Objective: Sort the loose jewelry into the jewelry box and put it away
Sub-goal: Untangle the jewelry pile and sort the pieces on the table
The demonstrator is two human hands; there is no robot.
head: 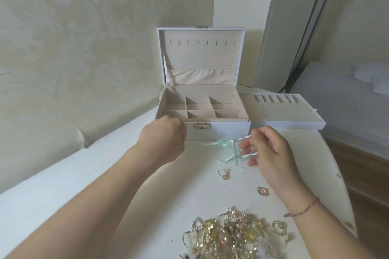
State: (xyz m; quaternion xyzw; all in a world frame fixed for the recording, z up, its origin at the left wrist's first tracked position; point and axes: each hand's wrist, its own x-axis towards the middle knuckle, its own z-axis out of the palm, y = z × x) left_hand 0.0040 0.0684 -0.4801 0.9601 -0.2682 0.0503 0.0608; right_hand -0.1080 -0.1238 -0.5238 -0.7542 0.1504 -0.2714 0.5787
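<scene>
A white jewelry box [221,131] stands open at the back of the white table [126,185], lid up, with several beige compartments. Its removed tray [294,120] lies to the right. A pile of gold and pearl jewelry [233,235] lies near the front edge. My right hand [271,153] pinches a pale green ribbon-like piece [229,149] held just above the table, blurred by motion. My left hand [166,139] is curled in front of the box's left corner; what its fingers hold is hidden.
Loose gold earrings [224,173] lie under the ribbon, a gold ring [262,191] by my right wrist, another gold piece [281,229] right of the pile. A patterned wall stands behind; the table's curved right edge drops to a wooden floor.
</scene>
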